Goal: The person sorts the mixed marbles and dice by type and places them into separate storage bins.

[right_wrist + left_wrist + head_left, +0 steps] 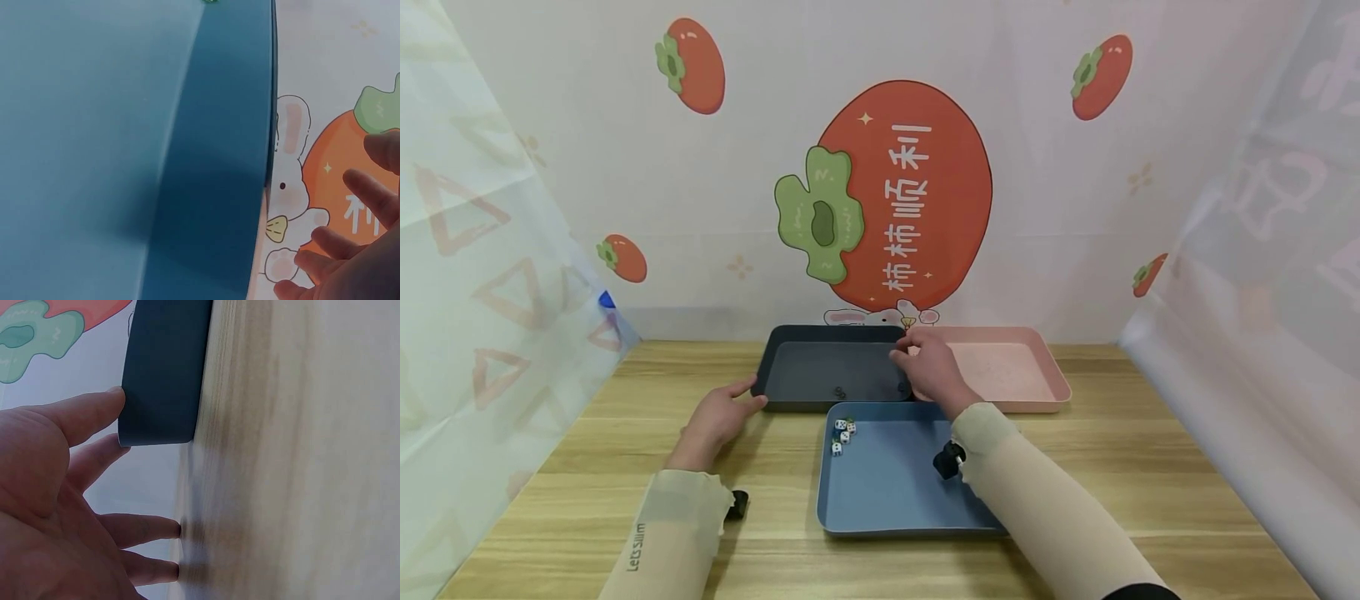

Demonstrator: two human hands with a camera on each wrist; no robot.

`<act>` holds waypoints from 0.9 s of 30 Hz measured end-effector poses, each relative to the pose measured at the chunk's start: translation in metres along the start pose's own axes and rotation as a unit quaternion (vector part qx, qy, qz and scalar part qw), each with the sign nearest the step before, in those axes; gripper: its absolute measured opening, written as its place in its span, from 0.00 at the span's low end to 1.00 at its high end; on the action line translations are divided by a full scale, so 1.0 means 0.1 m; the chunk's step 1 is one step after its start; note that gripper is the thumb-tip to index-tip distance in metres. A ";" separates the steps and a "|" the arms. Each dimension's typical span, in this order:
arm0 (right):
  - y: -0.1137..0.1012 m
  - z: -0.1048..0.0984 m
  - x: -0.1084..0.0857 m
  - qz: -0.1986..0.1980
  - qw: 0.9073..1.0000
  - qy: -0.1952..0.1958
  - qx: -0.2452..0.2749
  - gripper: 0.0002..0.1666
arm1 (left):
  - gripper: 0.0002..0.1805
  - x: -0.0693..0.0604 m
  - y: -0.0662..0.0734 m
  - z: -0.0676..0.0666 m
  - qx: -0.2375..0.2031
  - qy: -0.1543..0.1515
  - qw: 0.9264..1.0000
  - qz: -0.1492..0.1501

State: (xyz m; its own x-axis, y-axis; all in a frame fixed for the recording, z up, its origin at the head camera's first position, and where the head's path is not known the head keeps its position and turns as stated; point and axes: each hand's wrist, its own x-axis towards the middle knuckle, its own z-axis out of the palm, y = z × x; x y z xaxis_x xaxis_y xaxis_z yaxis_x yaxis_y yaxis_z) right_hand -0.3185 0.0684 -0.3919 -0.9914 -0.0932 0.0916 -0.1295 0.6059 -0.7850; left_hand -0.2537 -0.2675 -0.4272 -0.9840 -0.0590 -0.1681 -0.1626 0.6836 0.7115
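Note:
At the left end of the dark tray (831, 332), my left hand (717, 418) touches the corner with thumb and forefinger; its other fingers extend beside the tray in the left wrist view. Two fingertips (114, 394) meet the tray's outer wall (164, 381). Above the border between the dark tray and the pink tray (1051, 371) is my right hand (934, 367), fingers apart and nothing visible in them. A few small dark pieces (839, 392) lie near the dark tray's front wall, another (902, 387) towards its right end.
A blue tray (895, 492) stands in front of the other two, with several white dice (841, 426) and something green in its back left corner. Behind the trays rises a printed backdrop (1037, 208). Wooden tabletop (572, 500) surrounds them.

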 end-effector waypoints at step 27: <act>0.05 0.36 -0.23 -0.190 0.935 -0.246 -0.170 0.15 | 0.35 -0.01 0.01 0.00 0.000 -0.001 1.000 0.008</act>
State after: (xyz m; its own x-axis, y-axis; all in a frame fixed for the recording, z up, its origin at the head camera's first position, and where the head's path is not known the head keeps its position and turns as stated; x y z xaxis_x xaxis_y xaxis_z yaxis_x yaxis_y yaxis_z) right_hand -0.2954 0.0454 -0.4198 -0.7560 -0.6537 -0.0339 -0.5511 0.6636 -0.5059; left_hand -0.2529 -0.2668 -0.4266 -0.9862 -0.0467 -0.1587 -0.1473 0.6844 0.7141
